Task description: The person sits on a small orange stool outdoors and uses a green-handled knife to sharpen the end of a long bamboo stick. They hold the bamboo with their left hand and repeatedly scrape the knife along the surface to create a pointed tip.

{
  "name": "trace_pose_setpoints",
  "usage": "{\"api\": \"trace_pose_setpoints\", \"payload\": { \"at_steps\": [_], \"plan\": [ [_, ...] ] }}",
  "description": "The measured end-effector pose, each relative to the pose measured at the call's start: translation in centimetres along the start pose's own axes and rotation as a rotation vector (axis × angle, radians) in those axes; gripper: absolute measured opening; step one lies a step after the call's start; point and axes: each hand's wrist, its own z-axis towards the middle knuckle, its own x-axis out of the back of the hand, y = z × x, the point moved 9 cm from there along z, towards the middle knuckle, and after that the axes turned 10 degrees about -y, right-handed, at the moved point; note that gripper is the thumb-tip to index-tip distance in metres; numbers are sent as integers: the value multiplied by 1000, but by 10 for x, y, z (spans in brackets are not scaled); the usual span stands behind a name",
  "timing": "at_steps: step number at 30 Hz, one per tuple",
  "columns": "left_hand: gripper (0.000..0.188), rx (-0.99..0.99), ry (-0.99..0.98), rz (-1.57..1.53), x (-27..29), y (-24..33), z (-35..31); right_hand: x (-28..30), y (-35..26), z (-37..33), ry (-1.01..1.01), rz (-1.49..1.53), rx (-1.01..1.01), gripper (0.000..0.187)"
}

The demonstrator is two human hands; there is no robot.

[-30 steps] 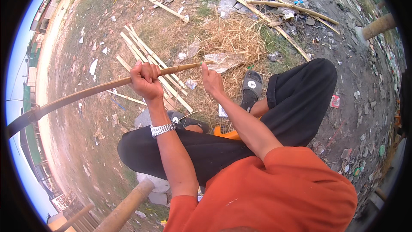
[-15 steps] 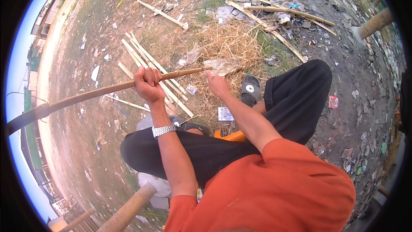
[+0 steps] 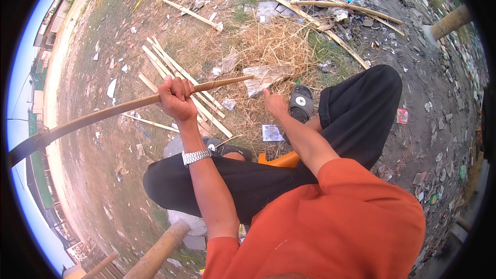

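Note:
My left hand (image 3: 176,98) is wrapped round a long bamboo strip (image 3: 111,108). The strip slants from the far left rim, where it looks widest, to a narrow tip beside the middle of the view. Just right of and below that tip is my right hand (image 3: 276,104), apart from the strip. Its fingers look curled, with one digit pointing forward; whatever they hold, if anything, is hidden. A pale, rough wooden block (image 3: 264,78) lies in the straw under the tip.
Several pale split bamboo strips (image 3: 173,67) lie on the ground beyond my left hand. Dry straw and shavings (image 3: 279,41) are heaped ahead. More bamboo pieces (image 3: 341,6) rest among broken tiles. Bamboo posts (image 3: 450,23) stand at right, and another (image 3: 157,250) is at lower left.
My right hand has drawn back from the strip's tip, down and to the right. The left hand keeps its grip, and the strip has shifted only slightly.

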Motion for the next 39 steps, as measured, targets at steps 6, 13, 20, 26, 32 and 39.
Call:
{"api": "trace_pose_setpoints", "payload": {
  "at_steps": [6, 13, 20, 26, 32, 39],
  "plan": [
    [45, 17, 40, -13, 5, -1, 4, -2, -44, -6, -10, 159, 270, 84],
    [46, 24, -61, -10, -6, -1, 1, -4, -62, -4, 47, 38, 186, 82],
    [44, -1, -91, 7, -15, -3, -2, 5, -48, 7, -11, -26, 89, 75],
    [45, -29, -44, 1, -4, 4, -4, 8, -26, 26, 67, -150, 68, 74],
    [45, 3, 140, -26, 31, 5, -12, 6, -25, 23, 56, 107, 136, 81],
    [46, 29, -11, -2, 15, 0, -5, 1, -30, 25, 53, -54, 43, 74]
  ]
}}
